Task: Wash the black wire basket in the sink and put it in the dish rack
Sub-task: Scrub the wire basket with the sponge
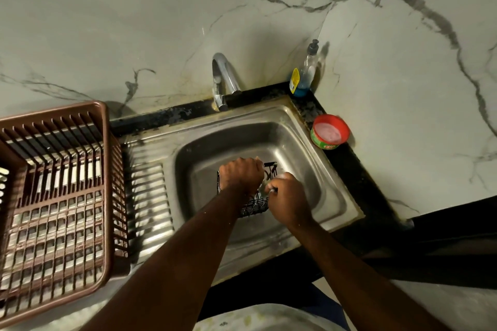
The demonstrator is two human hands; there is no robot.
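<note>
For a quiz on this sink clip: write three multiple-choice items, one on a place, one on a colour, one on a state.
1. Where is the wire basket?
A. In the sink basin
B. In the dish rack
C. On the counter by the tub

2. What colour is the dish rack?
A. White
B. Brown
C. Blue

3. What is the left hand doing?
A. Turning the tap
B. Hanging idle
C. Gripping the basket

Key:
1 A: the basket sits over the sink basin, held between both hands.
2 B: the rack's plastic slats are brown.
3 C: its fingers curl over the basket's top edge, away from the tap.
</note>
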